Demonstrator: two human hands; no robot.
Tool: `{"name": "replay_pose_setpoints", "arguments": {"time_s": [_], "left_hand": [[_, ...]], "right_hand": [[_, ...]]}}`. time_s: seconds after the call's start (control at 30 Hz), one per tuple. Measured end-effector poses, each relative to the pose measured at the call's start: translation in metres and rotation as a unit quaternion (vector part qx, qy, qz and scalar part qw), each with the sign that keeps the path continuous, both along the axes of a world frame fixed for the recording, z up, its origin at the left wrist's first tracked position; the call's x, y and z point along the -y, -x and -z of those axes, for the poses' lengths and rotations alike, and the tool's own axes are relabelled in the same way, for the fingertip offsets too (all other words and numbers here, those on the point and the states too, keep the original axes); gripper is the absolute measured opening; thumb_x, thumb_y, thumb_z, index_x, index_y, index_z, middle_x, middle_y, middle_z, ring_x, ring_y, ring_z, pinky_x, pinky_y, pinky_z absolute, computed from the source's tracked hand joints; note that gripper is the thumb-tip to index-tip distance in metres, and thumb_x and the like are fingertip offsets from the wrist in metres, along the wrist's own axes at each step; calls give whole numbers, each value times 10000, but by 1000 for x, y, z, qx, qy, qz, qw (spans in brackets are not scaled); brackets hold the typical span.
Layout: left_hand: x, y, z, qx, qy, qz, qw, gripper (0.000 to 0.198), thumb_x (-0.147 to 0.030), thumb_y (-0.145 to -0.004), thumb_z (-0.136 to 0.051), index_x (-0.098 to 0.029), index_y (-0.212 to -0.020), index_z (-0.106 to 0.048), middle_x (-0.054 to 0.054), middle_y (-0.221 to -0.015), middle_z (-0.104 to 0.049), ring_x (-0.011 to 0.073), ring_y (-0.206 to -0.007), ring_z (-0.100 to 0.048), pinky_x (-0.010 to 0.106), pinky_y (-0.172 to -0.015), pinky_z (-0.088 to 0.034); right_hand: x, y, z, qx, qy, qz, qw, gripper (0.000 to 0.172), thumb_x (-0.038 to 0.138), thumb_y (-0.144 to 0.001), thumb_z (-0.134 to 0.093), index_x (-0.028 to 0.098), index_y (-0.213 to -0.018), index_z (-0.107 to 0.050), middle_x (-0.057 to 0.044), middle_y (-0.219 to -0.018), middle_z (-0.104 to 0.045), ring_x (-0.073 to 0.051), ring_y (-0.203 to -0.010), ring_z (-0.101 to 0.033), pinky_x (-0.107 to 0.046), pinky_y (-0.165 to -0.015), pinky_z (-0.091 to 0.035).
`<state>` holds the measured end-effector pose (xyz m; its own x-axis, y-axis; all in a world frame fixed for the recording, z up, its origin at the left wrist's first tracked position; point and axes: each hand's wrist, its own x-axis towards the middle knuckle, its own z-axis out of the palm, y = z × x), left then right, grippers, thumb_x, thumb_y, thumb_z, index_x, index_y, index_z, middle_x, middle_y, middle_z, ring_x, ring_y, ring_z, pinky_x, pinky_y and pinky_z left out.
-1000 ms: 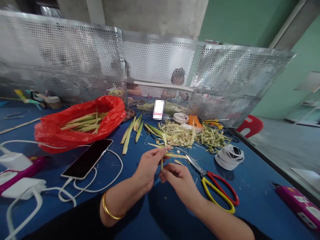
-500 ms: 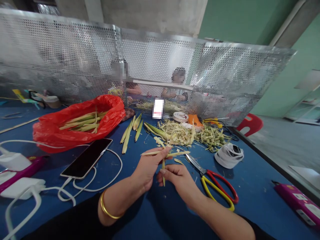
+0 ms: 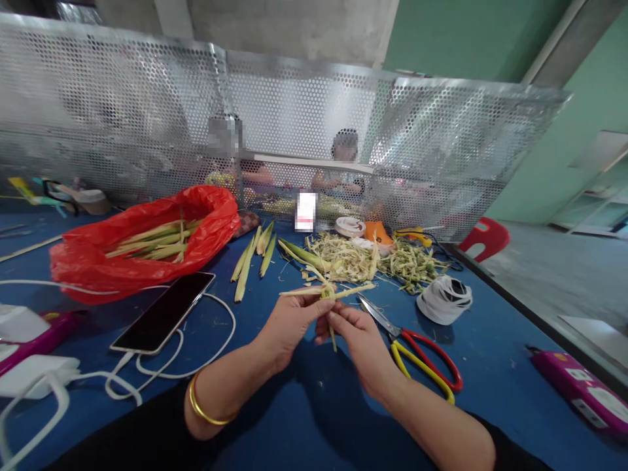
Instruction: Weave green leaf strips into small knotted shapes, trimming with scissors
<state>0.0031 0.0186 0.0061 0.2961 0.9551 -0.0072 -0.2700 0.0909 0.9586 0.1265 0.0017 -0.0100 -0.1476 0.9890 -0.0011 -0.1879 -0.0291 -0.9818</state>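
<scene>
Pale green leaf strips (image 3: 328,292), crossed over one another in a small knot, are pinched between the thumb and fingers of my left hand (image 3: 299,320). Their ends stick out left, right and upward. One end points down toward me, and my right hand (image 3: 350,330) grips it just below the knot, its fingers partly hidden. Right beside this hand lie scissors (image 3: 390,327) with one red and one yellow handle, blades pointing away from me. Beyond my hands are a large green leaf piece (image 3: 307,254) and a heap of pale knotted strips (image 3: 348,258).
On the left stand a red plastic bag (image 3: 78,261) of long leaves and a charging phone (image 3: 164,314) with white cables. Loose leaves (image 3: 248,265) lie mid-table. To the right are a white ribbon roll (image 3: 444,301) and a purple power strip (image 3: 579,386). A perforated metal screen (image 3: 294,98) closes the back.
My right hand has moved up closer to my left hand, and the strips now cross in a tighter knot. The downward end has swung slightly right. The view has shifted a little.
</scene>
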Motion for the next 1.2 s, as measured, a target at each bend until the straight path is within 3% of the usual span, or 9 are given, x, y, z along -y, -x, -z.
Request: {"name": "replay_pose_setpoints", "arguments": {"time_s": [0.2,0.6,0.67,0.77,0.87,0.9,1.07,1.13,1.2], "left_hand": [[1,0,-9,-26,24,-77,996,280,-293,-645,-733,-124,-861,-674,17,-648,-644,98,-461,-506,214,-391,-409],[-3,3,-3,-51,29,-79,995,272,-273,-686,-701,-169,-937,-692,31,-728,-694,147,-651,-610,199,-479,-441],[-4,5,-5,-37,27,-83,996,247,-284,-678,-711,-166,-895,-700,18,-713,-677,135,-650,-597,211,-536,-462],[-7,8,-10,-32,32,-88,995,246,-273,-655,-734,-157,-870,-712,3,-695,-650,113,-656,-577,225,-655,-475],[-6,10,-13,-61,40,-37,997,254,-274,-689,-703,-156,-914,-716,-12,-618,-604,111,-626,-556,242,-677,-468],[-5,10,-13,-70,40,-9,997,244,-274,-704,-688,-156,-916,-716,-13,-605,-594,112,-617,-551,245,-669,-464],[1,6,-10,-112,26,115,987,109,-228,-724,-651,-151,-777,-709,-15,-573,-590,105,-564,-541,234,-618,-435],[2,5,-8,-132,14,134,982,121,-246,-743,-641,-147,-780,-700,-15,-556,-589,110,-562,-546,242,-629,-442],[1,5,-8,-138,9,130,982,179,-284,-754,-643,-145,-854,-693,-18,-559,-589,116,-565,-555,256,-636,-455]], "right_hand": [[3,1,-3,29,-22,-20,999,274,362,-745,-617,152,-570,-635,-25,-612,-588,-137,-583,-547,-270,-628,-463],[6,3,-2,85,-42,-35,995,290,386,-764,-591,167,-578,-625,-12,-587,-586,-141,-574,-537,-265,-599,-446],[3,1,-1,81,-35,-19,996,300,418,-753,-609,161,-599,-627,-15,-597,-587,-147,-590,-544,-269,-608,-453],[-6,-9,-5,33,-39,78,996,285,457,-711,-666,173,-738,-649,-5,-671,-606,-152,-627,-557,-283,-650,-463],[-16,-24,-14,-4,-67,166,984,336,510,-746,-621,202,-868,-679,-7,-751,-628,-163,-707,-559,-289,-692,-447],[-18,-29,-17,17,-75,157,985,347,515,-749,-615,193,-854,-695,-15,-759,-636,-166,-725,-553,-287,-702,-436],[-25,-39,-21,48,-1,-61,997,246,391,-694,-708,150,-660,-665,22,-563,-541,-104,-557,-448,-244,-567,-348],[-27,-38,-19,13,14,-56,998,232,353,-656,-735,149,-618,-631,43,-512,-497,-87,-509,-413,-237,-532,-315],[-27,-36,-16,-13,17,-1,1000,254,339,-604,-762,155,-566,-591,54,-482,-469,-79,-482,-387,-235,-509,-294]]}}
